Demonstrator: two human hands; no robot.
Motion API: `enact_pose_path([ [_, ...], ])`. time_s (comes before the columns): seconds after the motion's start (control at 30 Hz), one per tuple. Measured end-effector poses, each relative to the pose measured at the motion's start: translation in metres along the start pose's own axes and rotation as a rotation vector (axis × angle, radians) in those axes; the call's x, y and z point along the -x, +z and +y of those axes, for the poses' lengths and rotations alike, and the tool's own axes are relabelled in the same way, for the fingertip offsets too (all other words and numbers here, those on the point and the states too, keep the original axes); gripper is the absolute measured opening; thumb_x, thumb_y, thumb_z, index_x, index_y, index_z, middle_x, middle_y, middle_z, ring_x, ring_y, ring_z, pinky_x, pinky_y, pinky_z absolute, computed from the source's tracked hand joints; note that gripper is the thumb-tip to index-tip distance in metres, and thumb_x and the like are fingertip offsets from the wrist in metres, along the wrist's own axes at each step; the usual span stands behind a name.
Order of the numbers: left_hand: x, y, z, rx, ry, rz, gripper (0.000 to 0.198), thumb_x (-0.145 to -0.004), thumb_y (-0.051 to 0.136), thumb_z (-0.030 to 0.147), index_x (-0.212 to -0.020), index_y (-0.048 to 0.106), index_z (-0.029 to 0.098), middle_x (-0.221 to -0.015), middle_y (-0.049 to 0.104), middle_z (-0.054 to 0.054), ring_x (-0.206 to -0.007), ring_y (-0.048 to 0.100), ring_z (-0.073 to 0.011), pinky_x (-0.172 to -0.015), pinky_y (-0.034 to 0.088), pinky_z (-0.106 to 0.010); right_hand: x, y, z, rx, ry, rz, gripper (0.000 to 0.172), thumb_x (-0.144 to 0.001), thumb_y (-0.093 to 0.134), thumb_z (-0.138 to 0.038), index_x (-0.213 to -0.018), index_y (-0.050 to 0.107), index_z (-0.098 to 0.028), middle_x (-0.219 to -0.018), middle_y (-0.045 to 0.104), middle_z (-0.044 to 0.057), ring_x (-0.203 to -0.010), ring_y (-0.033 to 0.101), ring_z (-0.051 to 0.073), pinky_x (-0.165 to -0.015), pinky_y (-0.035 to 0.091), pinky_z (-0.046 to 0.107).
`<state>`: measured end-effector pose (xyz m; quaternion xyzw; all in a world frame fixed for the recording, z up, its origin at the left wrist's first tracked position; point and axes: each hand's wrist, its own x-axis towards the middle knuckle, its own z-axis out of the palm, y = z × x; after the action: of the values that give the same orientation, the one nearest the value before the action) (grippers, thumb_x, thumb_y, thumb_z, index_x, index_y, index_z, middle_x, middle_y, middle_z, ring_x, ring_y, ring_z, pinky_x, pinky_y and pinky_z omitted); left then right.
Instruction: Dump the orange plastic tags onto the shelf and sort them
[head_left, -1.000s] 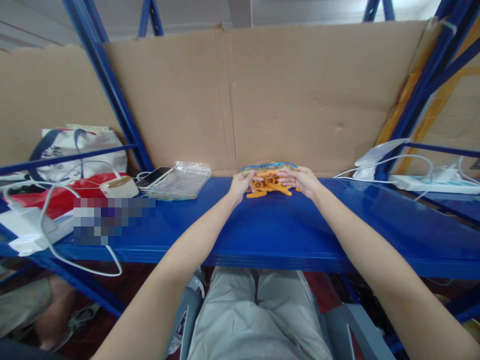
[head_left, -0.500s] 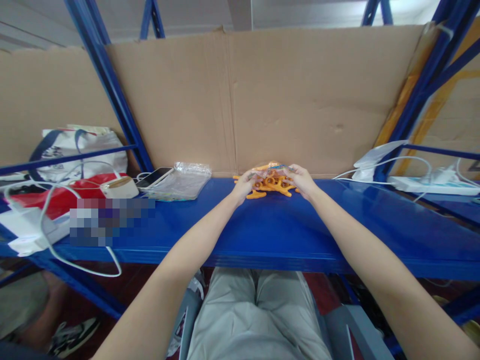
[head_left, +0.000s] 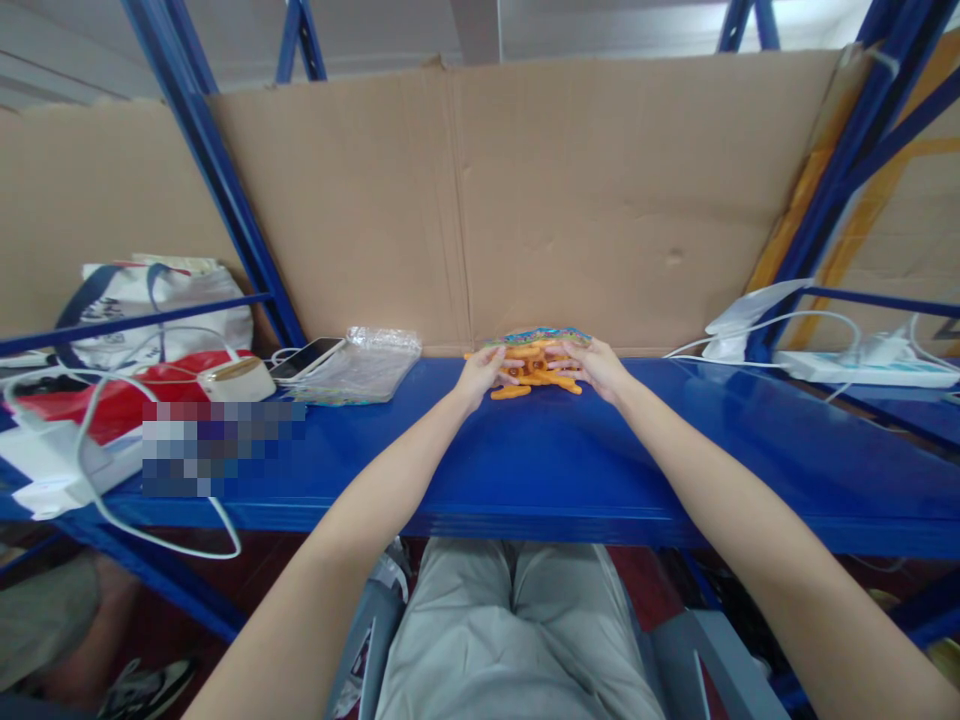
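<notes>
A pile of orange plastic pieces [head_left: 532, 378], some with round ends and some like bars, lies on the blue shelf against the cardboard. Clear plastic film with a blue-green printed edge [head_left: 547, 335] shows just behind and over the pile. My left hand [head_left: 480, 378] is at the pile's left side, its fingers curled around orange pieces. From the right, my right hand [head_left: 595, 368] closes in the same way, with its fingers over the pieces. Whether the fingers also grip the film is too small to make out.
At the left lie a flat plastic packet [head_left: 360, 370], a phone [head_left: 309, 357], a white charger [head_left: 236, 379], a red bag [head_left: 135, 390] and white cables. A power strip [head_left: 862, 368] stands at the right. Cardboard [head_left: 600, 200] walls the back; blue posts [head_left: 247, 220] flank it.
My hands have come down from the film, which they held over the pile, to the pile's sides. The blue-green printed edge now shows behind the pieces, and some pieces have shifted.
</notes>
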<state>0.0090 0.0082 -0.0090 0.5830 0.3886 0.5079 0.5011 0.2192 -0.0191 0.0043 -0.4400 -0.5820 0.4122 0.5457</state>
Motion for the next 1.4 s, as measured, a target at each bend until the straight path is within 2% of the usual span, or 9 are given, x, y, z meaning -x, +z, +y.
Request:
enact_pose_path([
  [0.2, -0.007, 0.004, -0.003, -0.018, 0.069, 0.051, 0.024, -0.1, 0.056, 0.031, -0.107, 0.069, 0.013, -0.102, 0.079, -0.012, -0.051, 0.068, -0.0084, -0.057, 0.054, -0.019, -0.002, 0.001, 0.0, -0.055, 0.04, -0.05, 0.022, -0.102, 0.047, -0.029, -0.095, 0.066, -0.02, -0.114, 0.076, 0.013, -0.106, 0.072, 0.021, -0.092, 0.06, 0.044],
  [0.4, -0.007, 0.012, 0.0, 0.032, 0.168, 0.083, 0.016, -0.099, 0.053, 0.018, -0.101, 0.069, 0.014, -0.116, 0.075, -0.011, -0.104, 0.073, -0.0188, -0.071, 0.057, -0.02, -0.007, 0.001, 0.002, -0.011, -0.082, -0.053, 0.025, -0.102, 0.045, -0.038, -0.105, 0.066, -0.025, -0.127, 0.072, 0.01, -0.124, 0.064, 0.023, -0.098, 0.056, 0.048],
  [0.5, -0.003, 0.009, -0.001, 0.036, 0.142, 0.011, 0.016, -0.097, 0.06, 0.023, -0.107, 0.068, 0.014, -0.117, 0.075, -0.013, -0.093, 0.076, -0.0185, -0.071, 0.058, -0.023, -0.006, -0.001, 0.002, 0.005, -0.067, -0.065, 0.025, -0.103, 0.044, -0.037, -0.105, 0.065, -0.024, -0.132, 0.069, 0.011, -0.125, 0.063, 0.022, -0.098, 0.056, 0.046],
  [0.67, 0.0, 0.003, -0.009, 0.01, 0.041, -0.014, 0.045, -0.093, 0.068, 0.036, -0.133, 0.057, 0.017, -0.107, 0.078, -0.014, -0.06, 0.073, -0.0133, -0.067, 0.06, -0.026, 0.0, 0.0, 0.0, -0.03, -0.029, -0.061, 0.018, -0.098, 0.056, -0.036, -0.097, 0.067, -0.022, -0.127, 0.071, 0.013, -0.115, 0.069, 0.023, -0.097, 0.057, 0.044],
  [0.93, -0.002, 0.003, -0.005, -0.006, -0.003, -0.033, 0.033, -0.1, 0.057, 0.032, -0.124, 0.065, 0.012, -0.115, 0.076, -0.016, -0.057, 0.071, -0.011, -0.063, 0.058, -0.024, 0.005, 0.007, -0.006, -0.149, 0.104, 0.023, 0.014, -0.098, 0.054, -0.021, -0.092, 0.066, -0.019, -0.111, 0.077, 0.013, -0.089, 0.076, 0.018, -0.096, 0.058, 0.041],
  [1.07, -0.001, 0.006, -0.002, -0.028, 0.08, -0.011, 0.028, -0.097, 0.06, 0.033, -0.114, 0.071, 0.013, -0.121, 0.074, -0.015, -0.089, 0.076, -0.0184, -0.074, 0.058, -0.025, 0.006, 0.011, -0.008, -0.212, 0.113, 0.026, 0.016, -0.098, 0.052, -0.016, -0.09, 0.065, -0.02, -0.118, 0.075, 0.01, -0.108, 0.072, 0.019, -0.099, 0.056, 0.042],
  [1.17, 0.003, 0.01, -0.001, -0.056, 0.164, -0.046, 0.026, -0.095, 0.063, 0.035, -0.111, 0.074, 0.019, -0.126, 0.072, -0.01, -0.118, 0.067, -0.0237, -0.084, 0.057, -0.027, 0.003, 0.015, -0.005, -0.251, 0.082, 0.053, 0.014, -0.096, 0.056, -0.015, -0.09, 0.066, -0.022, -0.121, 0.074, 0.008, -0.124, 0.064, 0.019, -0.105, 0.051, 0.043],
  [1.3, 0.004, 0.01, -0.001, -0.089, 0.16, -0.088, 0.024, -0.093, 0.065, 0.035, -0.111, 0.075, 0.023, -0.125, 0.073, -0.006, -0.121, 0.065, -0.0245, -0.087, 0.056, -0.029, 0.001, 0.016, -0.002, -0.26, 0.073, 0.078, 0.018, -0.097, 0.053, -0.016, -0.09, 0.067, -0.024, -0.121, 0.075, 0.005, -0.128, 0.06, 0.017, -0.112, 0.044, 0.044],
  [1.4, 0.0, 0.005, -0.004, -0.118, 0.104, -0.056, 0.026, -0.091, 0.068, 0.034, -0.111, 0.074, 0.02, -0.121, 0.074, -0.01, -0.115, 0.068, -0.0245, -0.078, 0.056, -0.026, 0.002, 0.012, -0.003, -0.239, 0.097, 0.062, 0.022, -0.1, 0.049, -0.017, -0.089, 0.067, -0.023, -0.118, 0.075, 0.006, -0.112, 0.07, 0.017, -0.107, 0.049, 0.043],
])
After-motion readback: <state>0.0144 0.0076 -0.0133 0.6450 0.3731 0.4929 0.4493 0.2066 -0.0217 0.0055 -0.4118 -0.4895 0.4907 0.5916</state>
